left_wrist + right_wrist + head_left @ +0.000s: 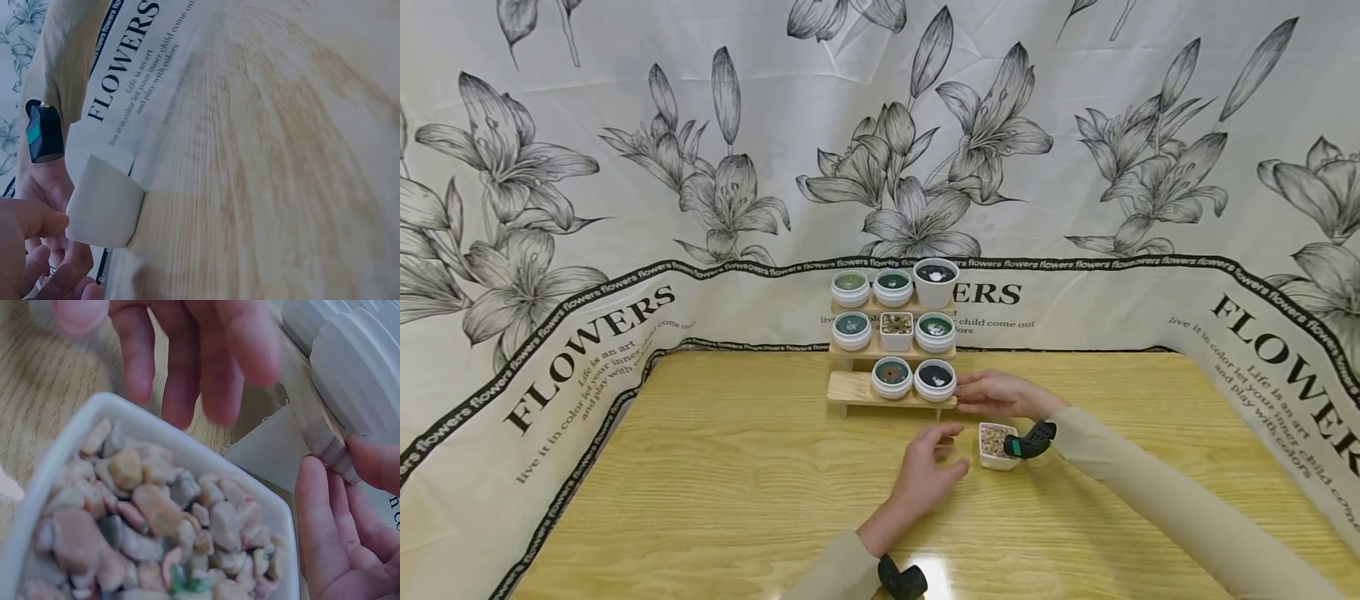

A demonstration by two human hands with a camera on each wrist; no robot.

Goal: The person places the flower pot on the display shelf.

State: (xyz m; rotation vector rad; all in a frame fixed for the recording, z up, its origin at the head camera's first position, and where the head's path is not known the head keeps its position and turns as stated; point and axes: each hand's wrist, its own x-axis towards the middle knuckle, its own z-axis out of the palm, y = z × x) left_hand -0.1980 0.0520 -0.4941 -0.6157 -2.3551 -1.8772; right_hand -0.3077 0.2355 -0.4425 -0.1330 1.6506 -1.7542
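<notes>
A small three-tier wooden shelf (852,385) stands at the back of the table, bearing several white pots. My right hand (1009,395) is at the right end of its lowest board. In the right wrist view, the thumb (378,464) and fingers of that hand pinch the end of the wooden board (326,447). My left hand (922,473) hovers in front of the shelf, fingers loosely bent and holding nothing. Between the hands and nearer the right forearm, a square white pot of pebbles (992,442) sits on the table, apart from the shelf.
On the lowest tier are a round pot with a reddish-brown centre (891,375) and a dark-topped pot (935,377). The middle tier holds a square pebble pot (897,327) between two round ones. A taller pot (936,287) stands top right. Flower-printed cloth (737,317) hangs behind.
</notes>
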